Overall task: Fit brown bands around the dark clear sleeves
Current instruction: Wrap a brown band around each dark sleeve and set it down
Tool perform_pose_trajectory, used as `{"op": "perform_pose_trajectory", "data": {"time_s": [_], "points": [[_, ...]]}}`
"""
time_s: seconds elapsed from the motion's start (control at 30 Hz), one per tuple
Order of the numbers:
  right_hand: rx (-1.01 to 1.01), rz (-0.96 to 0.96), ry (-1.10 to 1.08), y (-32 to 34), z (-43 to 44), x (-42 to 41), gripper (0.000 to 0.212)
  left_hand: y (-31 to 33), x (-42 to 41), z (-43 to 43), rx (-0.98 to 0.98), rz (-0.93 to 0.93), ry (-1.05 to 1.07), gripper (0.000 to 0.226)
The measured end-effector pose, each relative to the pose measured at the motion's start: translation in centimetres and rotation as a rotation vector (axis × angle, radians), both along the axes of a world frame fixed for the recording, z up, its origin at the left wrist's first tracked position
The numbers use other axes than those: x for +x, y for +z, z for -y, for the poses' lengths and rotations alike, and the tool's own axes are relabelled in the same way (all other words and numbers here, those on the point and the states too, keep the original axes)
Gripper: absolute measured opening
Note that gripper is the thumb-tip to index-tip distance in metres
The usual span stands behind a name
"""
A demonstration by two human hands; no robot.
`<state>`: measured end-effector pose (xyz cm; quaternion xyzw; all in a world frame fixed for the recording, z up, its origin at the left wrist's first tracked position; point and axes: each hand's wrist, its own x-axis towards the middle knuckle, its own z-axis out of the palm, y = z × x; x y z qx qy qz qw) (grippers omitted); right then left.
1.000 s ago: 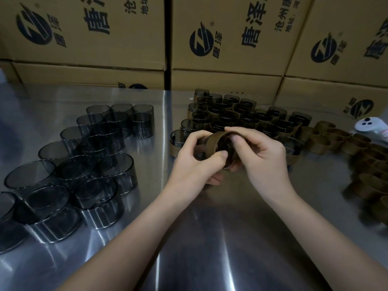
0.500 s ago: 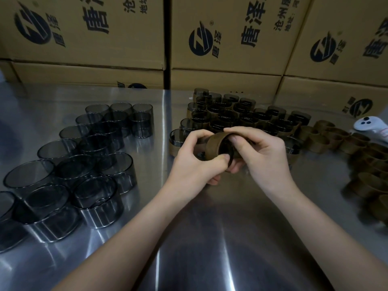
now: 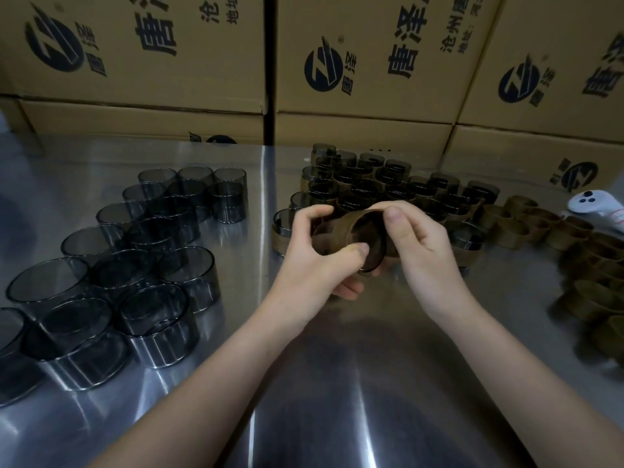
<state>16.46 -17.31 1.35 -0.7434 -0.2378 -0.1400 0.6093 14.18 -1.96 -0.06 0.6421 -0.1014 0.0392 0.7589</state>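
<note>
- Bare dark clear sleeves (image 3: 111, 275) stand clustered along the counter's (image 3: 337, 383) left edge.
- At mid-counter, the left hand (image 3: 314, 265) and right hand (image 3: 425, 255) meet, both gripping one banded sleeve (image 3: 344, 231) that is tipped on its side.
- Loose brown bands (image 3: 574, 255) lie heaped by the right edge.

dim overall — glare streaks on table (image 3: 337, 417) | edges warped — soft focus

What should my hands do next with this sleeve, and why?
Probably nudge the brown band further along the dark sleeve: left hand and right hand both grip it, and its dark rim juts past the band.
</note>
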Motion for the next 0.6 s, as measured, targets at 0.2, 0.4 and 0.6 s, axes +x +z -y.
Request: {"op": "perform_pose_trajectory", "data": {"time_s": [0.2,0.4,0.6], "points": [[0.022,-0.26,0.206,-0.4,-0.2,0.6,0.051,-0.1,0.0,-0.6,-0.077,-0.042,-0.025,0.053],[0.137,-0.294,0.232,-0.3,-0.2,0.6,0.043,-0.3,0.1,-1.1,-0.12,-0.033,-0.035,0.052],[0.214,-0.327,0.254,-0.2,-0.2,0.6,0.042,-0.3,0.0,-1.0,-0.146,-0.029,-0.058,0.057]]}}
